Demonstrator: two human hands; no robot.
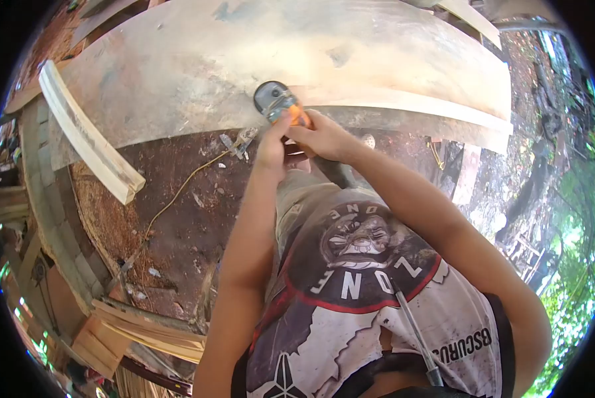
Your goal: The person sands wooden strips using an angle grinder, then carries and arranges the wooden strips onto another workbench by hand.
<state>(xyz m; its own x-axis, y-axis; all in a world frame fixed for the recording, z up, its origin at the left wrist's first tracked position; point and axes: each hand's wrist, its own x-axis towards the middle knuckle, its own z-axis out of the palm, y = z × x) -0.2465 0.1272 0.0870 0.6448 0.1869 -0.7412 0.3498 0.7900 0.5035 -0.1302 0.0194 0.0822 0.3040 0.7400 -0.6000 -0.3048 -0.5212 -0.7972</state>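
Both hands grip an orange-and-black power tool (299, 117) that looks like an angle grinder, its dark round head (272, 97) pointing away from me over the board. My left hand (273, 147) wraps the body from the left, and my right hand (324, 136) closes over it from the right. Fingers partly cover the grip. Just right of the tool, a long pale wooden strip (410, 103) runs along the near edge of a wide dusty board (211, 60). Whether the head touches the strip or the board, I cannot tell.
A thick pale length of wood (88, 132) lies across the board's left end, overhanging it. A yellowish cord (185, 186) trails over the littered dirt floor (178, 245). Stacked planks (151, 331) are at lower left. Dust hazes the board.
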